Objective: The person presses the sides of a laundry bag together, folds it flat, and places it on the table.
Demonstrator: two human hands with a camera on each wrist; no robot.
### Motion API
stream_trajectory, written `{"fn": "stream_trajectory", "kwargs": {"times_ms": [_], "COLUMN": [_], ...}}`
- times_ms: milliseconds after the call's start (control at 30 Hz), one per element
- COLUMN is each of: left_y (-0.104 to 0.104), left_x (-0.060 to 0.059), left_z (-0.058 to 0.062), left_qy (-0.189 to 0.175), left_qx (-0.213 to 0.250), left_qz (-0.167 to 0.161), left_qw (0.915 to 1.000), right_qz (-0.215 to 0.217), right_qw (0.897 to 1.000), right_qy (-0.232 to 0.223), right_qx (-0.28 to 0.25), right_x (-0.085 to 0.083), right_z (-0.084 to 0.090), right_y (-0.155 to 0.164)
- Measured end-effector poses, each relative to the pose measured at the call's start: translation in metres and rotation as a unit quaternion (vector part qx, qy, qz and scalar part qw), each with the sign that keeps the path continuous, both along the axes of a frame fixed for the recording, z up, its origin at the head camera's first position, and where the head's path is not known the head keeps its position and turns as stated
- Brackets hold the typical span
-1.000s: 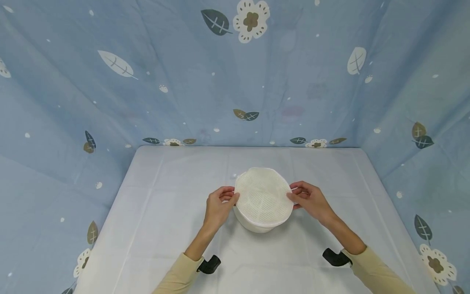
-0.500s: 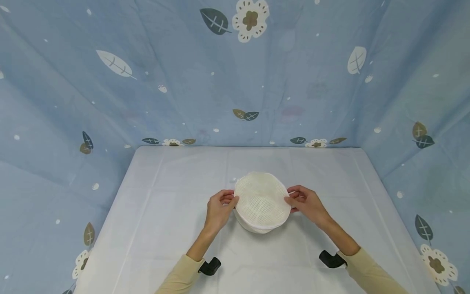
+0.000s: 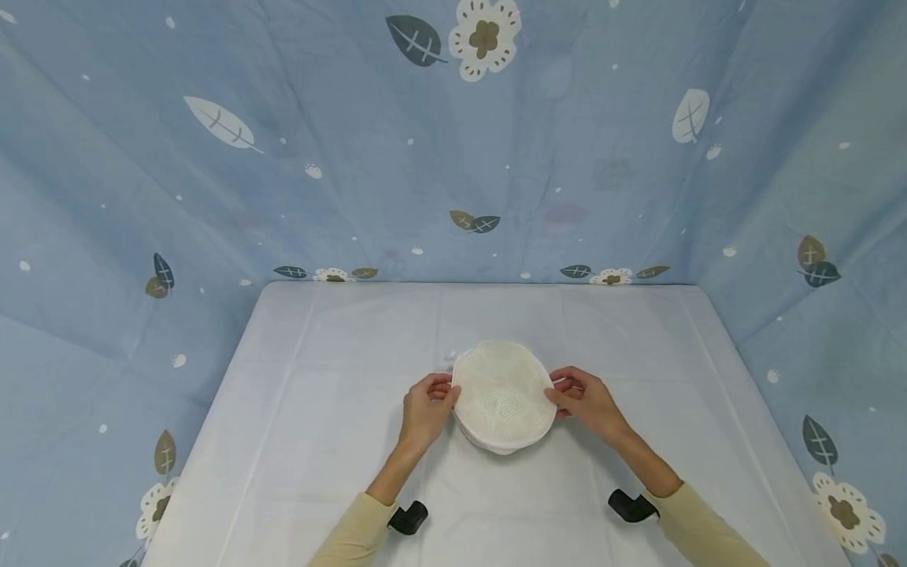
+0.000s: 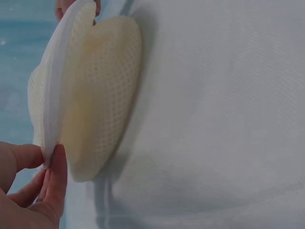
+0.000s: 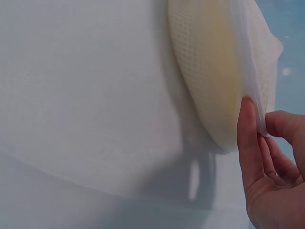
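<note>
A round white mesh laundry bag (image 3: 505,398) stands in the middle of the white-covered table in the head view. My left hand (image 3: 425,411) pinches its left edge between thumb and fingers. On the opposite side, my right hand (image 3: 590,403) pinches the right edge. Seen from the left wrist, the mesh body (image 4: 107,81) bulges on both sides of a flat white rim band (image 4: 53,90). From the right wrist, the band runs down to my thumb and fingers, with the mesh wall (image 5: 200,62) sagging toward the cloth. The bag's underside is hidden.
The table (image 3: 340,339) is spread with a creased white cloth. A blue curtain (image 3: 354,118) with leaves and flowers surrounds its back and sides. Black wrist cameras (image 3: 408,517) stick out at both sleeves.
The bag's top has come down and its side wall shows less, so it looks flatter. Both hands have moved down with it, the right one also slightly left, each keeping its pinch.
</note>
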State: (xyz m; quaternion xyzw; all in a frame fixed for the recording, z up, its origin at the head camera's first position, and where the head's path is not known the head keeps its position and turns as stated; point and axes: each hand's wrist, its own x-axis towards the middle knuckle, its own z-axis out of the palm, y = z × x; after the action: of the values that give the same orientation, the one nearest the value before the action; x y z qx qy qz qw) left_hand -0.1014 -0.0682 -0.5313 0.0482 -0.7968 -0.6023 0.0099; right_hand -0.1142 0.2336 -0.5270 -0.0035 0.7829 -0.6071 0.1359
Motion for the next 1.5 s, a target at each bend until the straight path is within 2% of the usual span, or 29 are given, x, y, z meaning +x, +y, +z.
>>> {"fn": "stream_trajectory", "kwargs": {"times_ms": [167,267,367,433,467,533,633,700,800,900,967,1067,1133,1200,1333,1400,1500], "left_y": [0.000,0.001,0.003,0.004,0.004,0.005,0.005,0.005,0.005,0.005,0.005,0.005,0.004,0.004,0.002,0.001,0.001], "left_x": [0.000,0.000,0.003,0.006,0.007,0.009,0.010,0.010,0.011,0.012,0.012,0.013,0.013,0.014,0.013,0.012,0.010], "left_z": [-0.008,-0.012,-0.014,-0.015,-0.016,-0.017,-0.019,-0.020,-0.020,-0.022,-0.024,-0.026,-0.026,-0.026,-0.027,-0.028,-0.029], "left_qy": [0.001,0.008,0.047,0.094,0.123,0.187,0.275,0.316,0.346,0.353,0.356,0.355,0.349,0.337,0.319,0.317,0.324], "left_qx": [-0.014,-0.022,-0.045,-0.082,-0.111,-0.168,-0.237,-0.256,-0.277,-0.300,-0.316,-0.327,-0.327,-0.321,-0.315,-0.319,-0.330], "left_qz": [0.003,0.005,-0.002,-0.011,-0.018,-0.033,-0.063,-0.095,-0.138,-0.159,-0.164,-0.171,-0.175,-0.180,-0.188,-0.190,-0.191], "left_qw": [0.9999,0.9997,0.9979,0.9922,0.9861,0.9674,0.9297,0.9089,0.8856,0.8717,0.8643,0.8589,0.8602,0.8662,0.8739,0.8727,0.8658], "right_qz": [-0.001,-0.004,-0.007,-0.007,-0.004,0.001,0.019,0.041,0.095,0.162,0.195,0.219,0.221,0.221,0.218,0.218,0.217], "right_qw": [1.000,0.999,0.993,0.981,0.973,0.953,0.923,0.903,0.875,0.852,0.842,0.831,0.829,0.831,0.842,0.842,0.831], "right_qy": [0.010,0.028,0.085,0.147,0.182,0.251,0.331,0.373,0.417,0.436,0.437,0.437,0.436,0.431,0.405,0.401,0.417], "right_qx": [0.008,0.031,0.086,0.124,0.143,0.169,0.194,0.207,0.227,0.241,0.249,0.266,0.272,0.275,0.282,0.287,0.296], "right_x": [0.001,0.002,0.004,0.005,0.005,0.006,0.006,0.007,0.007,0.007,0.008,0.008,0.008,0.008,0.008,0.007,0.005], "right_z": [-0.006,-0.010,-0.012,-0.014,-0.015,-0.017,-0.019,-0.018,-0.018,-0.017,-0.017,-0.018,-0.019,-0.021,-0.022,-0.024,-0.030], "right_y": [-0.004,-0.007,-0.008,-0.009,-0.010,-0.011,-0.014,-0.016,-0.017,-0.015,-0.014,-0.013,-0.013,-0.013,-0.014,-0.016,-0.017]}}
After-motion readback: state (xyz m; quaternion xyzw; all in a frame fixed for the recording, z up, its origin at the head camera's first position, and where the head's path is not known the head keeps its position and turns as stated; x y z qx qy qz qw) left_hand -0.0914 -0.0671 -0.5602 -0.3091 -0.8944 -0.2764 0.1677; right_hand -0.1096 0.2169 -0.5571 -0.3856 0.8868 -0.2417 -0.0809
